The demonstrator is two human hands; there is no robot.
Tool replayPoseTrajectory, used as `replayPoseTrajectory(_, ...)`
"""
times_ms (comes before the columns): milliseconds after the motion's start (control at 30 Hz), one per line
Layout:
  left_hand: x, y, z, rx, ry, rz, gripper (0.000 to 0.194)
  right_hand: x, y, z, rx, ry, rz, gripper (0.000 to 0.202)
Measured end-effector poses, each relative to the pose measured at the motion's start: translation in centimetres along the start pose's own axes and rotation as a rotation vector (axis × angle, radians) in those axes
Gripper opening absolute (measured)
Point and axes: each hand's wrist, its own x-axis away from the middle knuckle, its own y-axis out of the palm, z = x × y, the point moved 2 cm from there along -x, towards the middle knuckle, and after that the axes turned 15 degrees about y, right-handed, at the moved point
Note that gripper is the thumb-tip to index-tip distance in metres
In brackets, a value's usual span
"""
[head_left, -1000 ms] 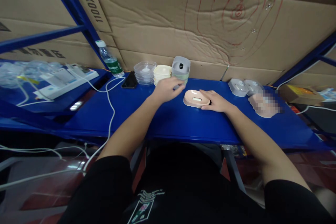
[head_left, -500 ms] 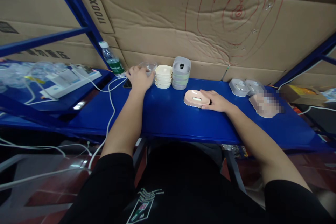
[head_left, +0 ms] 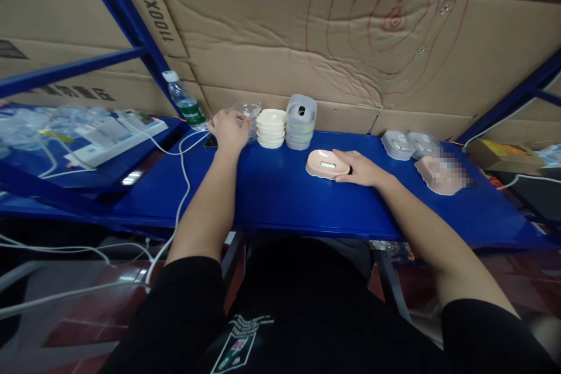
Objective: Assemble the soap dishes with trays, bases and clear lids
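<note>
My left hand (head_left: 229,130) is at the clear plastic containers (head_left: 249,110), with its fingers bent over their near left side; the fingertips are partly hidden. Beside them stand a stack of cream trays (head_left: 271,120) and a taller stack of grey trays (head_left: 301,111) with green layers. My right hand (head_left: 360,168) grips the right end of a pink oval case (head_left: 325,164) lying on the blue table, thumb at the near side and fingers over the top.
Grey cases (head_left: 398,145) and a pink piece (head_left: 436,176) lie at the right. A water bottle (head_left: 189,106) stands behind my left hand. A white cable (head_left: 187,178) crosses the table's left part. Cardboard (head_left: 263,29) and blue posts rise behind.
My left hand's fingers have drawn together and shifted slightly left at the clear containers. My right hand stays on the pink case.
</note>
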Motion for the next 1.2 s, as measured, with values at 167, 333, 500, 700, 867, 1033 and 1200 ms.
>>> replayPoseTrajectory(167, -0.1, -0.5, 0.0, 0.058, 0.008, 0.107, 0.011, 0.0, 0.0, 0.0, 0.011, 0.003, -0.006, 0.122)
replayPoseTrajectory(333, -0.3, -0.1, -0.5, 0.069, -0.016, 0.027, 0.011, 0.0, -0.1, 0.0, 0.010, 0.003, -0.009, 0.123)
replayPoseTrajectory(500, -0.4, 0.6, -0.7, 0.106, -0.055, 0.013, 0.010, 0.1, -0.2, -0.2, 0.004, -0.003, -0.012, 0.121)
replayPoseTrajectory(700, -0.4, 0.6, -0.4, 0.177, -0.096, 0.050, 0.010, 0.1, -0.2, -0.3, 0.013, 0.010, -0.015, 0.121)
replayPoseTrajectory(867, -0.3, 0.4, -0.3, 0.213, -0.098, 0.072, 0.008, 0.0, 0.0, -0.3, 0.021, 0.024, -0.015, 0.122)
replayPoseTrajectory(1033, -0.5, 0.3, -0.3, 0.236, -0.117, 0.119, 0.005, 0.0, 0.1, 0.0, 0.004, 0.019, -0.012, 0.121)
replayPoseTrajectory(1200, -0.7, 0.0, -0.4, 0.238, -0.106, 0.151, 0.007, 0.0, 0.0, 0.0, 0.002, 0.013, -0.008, 0.121)
